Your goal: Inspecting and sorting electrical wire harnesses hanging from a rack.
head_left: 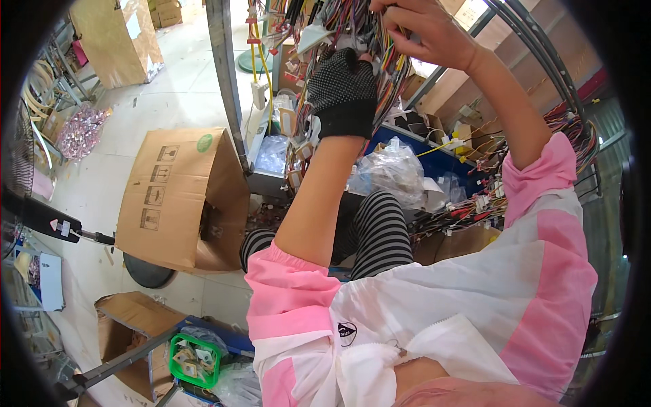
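My left hand (343, 88), in a black fingerless glove with pale dots, is closed around a thick bundle of coloured wires (386, 88) hanging at the top middle. Its thumb tip shows against the strands. To the right and a little higher is my bare right hand (430, 34), its fingers bent and pinched together beside the same bundle. What lies between those fingertips is too small to make out, and part of them runs close to the upper edge. White connectors (314, 38) sit among the wires just above the glove.
A large cardboard box (169, 197) stands at the left. Below the wires, a blue bin (434, 146) holds clear plastic bags (390, 169). More wire bundles (468, 214) lie at the right. A green basket (195, 359) with small parts is at the lower left. A metal post (227, 74) rises nearby.
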A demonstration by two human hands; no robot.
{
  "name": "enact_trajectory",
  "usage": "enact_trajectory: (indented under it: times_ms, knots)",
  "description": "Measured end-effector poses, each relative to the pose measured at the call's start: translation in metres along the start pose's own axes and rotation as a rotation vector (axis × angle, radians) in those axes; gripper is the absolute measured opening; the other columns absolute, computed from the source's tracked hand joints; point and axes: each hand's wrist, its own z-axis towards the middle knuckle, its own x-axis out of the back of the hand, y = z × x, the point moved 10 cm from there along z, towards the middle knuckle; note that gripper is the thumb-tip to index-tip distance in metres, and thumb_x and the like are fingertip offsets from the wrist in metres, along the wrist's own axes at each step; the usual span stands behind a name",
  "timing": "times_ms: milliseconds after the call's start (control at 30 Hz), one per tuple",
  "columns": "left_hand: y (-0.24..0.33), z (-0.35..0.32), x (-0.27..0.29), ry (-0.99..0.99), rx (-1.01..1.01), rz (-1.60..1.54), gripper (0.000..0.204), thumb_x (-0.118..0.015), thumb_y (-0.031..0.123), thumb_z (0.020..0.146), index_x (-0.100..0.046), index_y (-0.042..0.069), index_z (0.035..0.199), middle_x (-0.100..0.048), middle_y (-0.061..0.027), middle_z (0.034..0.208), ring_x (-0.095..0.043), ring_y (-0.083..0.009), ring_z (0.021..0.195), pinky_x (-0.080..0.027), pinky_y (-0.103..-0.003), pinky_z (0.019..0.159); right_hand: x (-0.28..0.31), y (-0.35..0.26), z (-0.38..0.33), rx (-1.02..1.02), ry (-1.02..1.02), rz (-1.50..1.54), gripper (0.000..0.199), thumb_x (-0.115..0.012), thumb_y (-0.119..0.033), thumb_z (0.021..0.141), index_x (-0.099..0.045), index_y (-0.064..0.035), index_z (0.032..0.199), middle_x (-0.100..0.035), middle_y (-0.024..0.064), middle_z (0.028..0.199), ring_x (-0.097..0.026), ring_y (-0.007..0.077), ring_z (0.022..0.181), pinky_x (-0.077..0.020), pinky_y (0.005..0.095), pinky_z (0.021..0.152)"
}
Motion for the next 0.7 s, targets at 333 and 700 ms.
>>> enact_trajectory:
  times_ms: [333,700]
  knots:
    - [-0.001,-0.005,0.006,0.037,0.012,-0.136,0.035,-0.062,0.032,0.079,-0.065,-0.002,0.084,-0.064,-0.0180,0.080,-0.061,-0.0318,0.076,-0.046,-0.036,0.072,0.001,-0.004,0.004,-0.030,-0.026,-0.047,0.012,-0.062,-0.006,0.068,-0.051,-0.0093,0.073,-0.051,0.0046,0.098,-0.043,0.0279,0.103,-0.0343,0.0428,0.081]
    - [0.033,0.000,0.045,0.300,-0.263,0.179,0.032,-0.064,0.032,0.079,-0.065,0.001,0.088,-0.064,-0.0128,0.083,-0.061,-0.0297,0.078,-0.046,-0.038,0.071,0.001,-0.004,-0.001,-0.032,-0.044,-0.039,0.021,-0.066,-0.007,0.066,-0.055,-0.0104,0.084,-0.050,0.0046,0.100,-0.042,0.0288,0.104,-0.0347,0.0448,0.080]
